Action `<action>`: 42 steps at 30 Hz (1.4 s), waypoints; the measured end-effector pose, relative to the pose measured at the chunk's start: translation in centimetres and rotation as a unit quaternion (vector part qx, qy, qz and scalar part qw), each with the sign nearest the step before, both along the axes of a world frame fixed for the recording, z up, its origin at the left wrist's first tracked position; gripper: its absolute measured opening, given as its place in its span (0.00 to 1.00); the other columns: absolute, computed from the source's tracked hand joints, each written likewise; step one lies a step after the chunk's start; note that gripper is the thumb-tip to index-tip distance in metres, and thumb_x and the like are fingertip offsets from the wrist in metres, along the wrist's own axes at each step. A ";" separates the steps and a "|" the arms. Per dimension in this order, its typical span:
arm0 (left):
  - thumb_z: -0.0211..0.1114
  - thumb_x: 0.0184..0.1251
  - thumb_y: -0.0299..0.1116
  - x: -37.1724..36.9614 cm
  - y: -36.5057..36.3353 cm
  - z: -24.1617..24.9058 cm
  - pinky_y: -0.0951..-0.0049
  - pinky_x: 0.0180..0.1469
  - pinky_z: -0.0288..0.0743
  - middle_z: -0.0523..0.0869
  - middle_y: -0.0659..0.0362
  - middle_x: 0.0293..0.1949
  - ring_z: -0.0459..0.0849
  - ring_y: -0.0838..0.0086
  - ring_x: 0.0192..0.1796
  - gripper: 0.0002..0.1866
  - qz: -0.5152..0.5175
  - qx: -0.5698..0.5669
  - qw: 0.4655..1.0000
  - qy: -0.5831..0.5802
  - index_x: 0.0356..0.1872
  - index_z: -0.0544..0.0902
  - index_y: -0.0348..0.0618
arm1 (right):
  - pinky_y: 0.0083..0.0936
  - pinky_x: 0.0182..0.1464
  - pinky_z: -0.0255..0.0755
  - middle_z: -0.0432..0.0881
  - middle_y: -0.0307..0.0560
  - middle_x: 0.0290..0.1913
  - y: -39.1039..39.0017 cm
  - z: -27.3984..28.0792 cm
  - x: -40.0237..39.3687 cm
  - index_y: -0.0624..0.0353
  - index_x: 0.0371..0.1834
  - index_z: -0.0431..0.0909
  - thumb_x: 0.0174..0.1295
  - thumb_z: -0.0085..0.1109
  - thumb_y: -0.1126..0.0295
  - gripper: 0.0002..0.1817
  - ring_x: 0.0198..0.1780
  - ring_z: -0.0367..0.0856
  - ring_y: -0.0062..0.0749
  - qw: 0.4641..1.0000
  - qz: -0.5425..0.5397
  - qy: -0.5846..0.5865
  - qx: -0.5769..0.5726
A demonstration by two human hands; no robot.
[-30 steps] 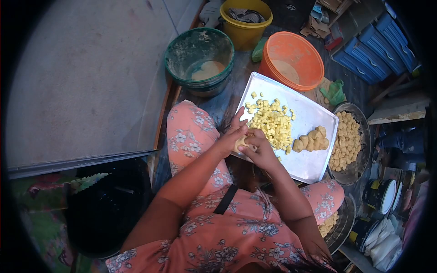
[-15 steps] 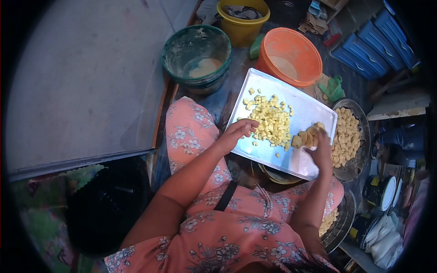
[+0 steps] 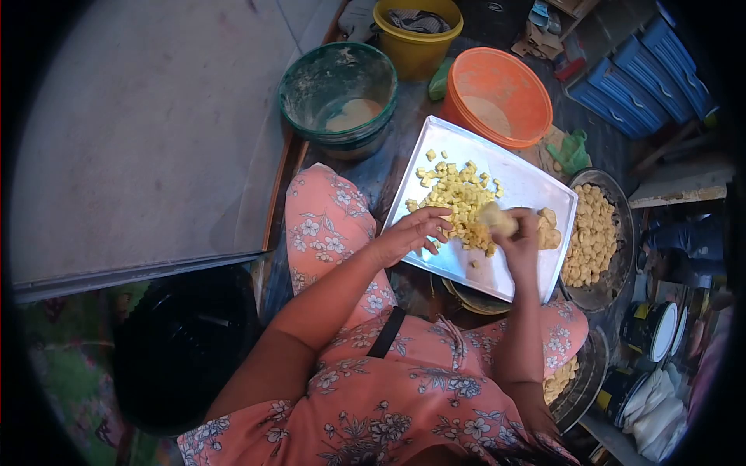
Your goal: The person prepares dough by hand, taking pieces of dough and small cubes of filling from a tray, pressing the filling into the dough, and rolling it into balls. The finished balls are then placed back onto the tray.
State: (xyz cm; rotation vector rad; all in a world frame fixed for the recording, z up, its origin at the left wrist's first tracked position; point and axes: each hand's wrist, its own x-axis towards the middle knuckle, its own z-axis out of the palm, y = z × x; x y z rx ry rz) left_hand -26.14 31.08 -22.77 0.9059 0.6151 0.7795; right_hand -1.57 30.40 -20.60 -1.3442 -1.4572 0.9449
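A silver metal tray (image 3: 513,171) rests across my lap, with a heap of small pale-yellow cubes (image 3: 458,190) on it. My right hand (image 3: 522,242) is over the tray, closed on a pale dough piece (image 3: 499,220) that is smeared by motion beside the cubes. At the heap's near left edge is my left hand (image 3: 410,234), its fingers loosely bent and apart; I see nothing held in it. A few flattened dough pieces (image 3: 549,230) lie at the tray's right side, just beyond my right hand.
A round pan (image 3: 622,233) heaped with dough lumps (image 3: 592,233) stands right of the tray; another pan (image 3: 597,373) is by my knee. Green (image 3: 338,93), yellow (image 3: 416,50) and orange (image 3: 505,97) tubs stand behind. A black tub (image 3: 186,349) is at left.
My right hand has moved left from the row of flattened dough pieces toward the cubes, carrying a dough piece. My left hand has shifted slightly right.
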 end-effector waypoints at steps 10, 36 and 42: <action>0.59 0.59 0.26 -2.0 0.7 -0.3 0.78 0.34 0.73 0.78 0.57 0.34 0.78 0.75 0.34 0.11 0.136 -0.113 0.984 -0.015 0.43 0.73 0.39 | 0.21 0.43 0.69 0.72 0.38 0.34 -1.1 -0.6 -6.6 0.58 0.41 0.70 0.41 0.71 0.76 0.23 0.40 0.72 0.24 0.957 0.090 0.212 -0.176; 0.46 0.62 0.24 -2.2 1.3 -0.9 0.64 0.54 0.75 0.76 0.47 0.50 0.77 0.64 0.51 0.21 0.199 -0.166 0.957 -0.132 0.57 0.68 0.27 | 0.16 0.43 0.69 0.79 0.41 0.36 -0.3 -0.8 -9.9 0.66 0.44 0.73 0.59 0.53 0.80 0.10 0.39 0.75 0.19 0.961 0.043 0.250 -0.111; 0.46 0.62 0.22 -2.4 0.8 -1.3 0.68 0.58 0.72 0.74 0.48 0.54 0.77 0.65 0.53 0.22 0.149 -0.160 0.955 -0.201 0.59 0.65 0.28 | 0.17 0.40 0.70 0.80 0.43 0.36 0.0 -0.7 -11.4 0.65 0.43 0.75 0.58 0.56 0.78 0.10 0.35 0.76 0.20 0.999 0.028 0.027 0.014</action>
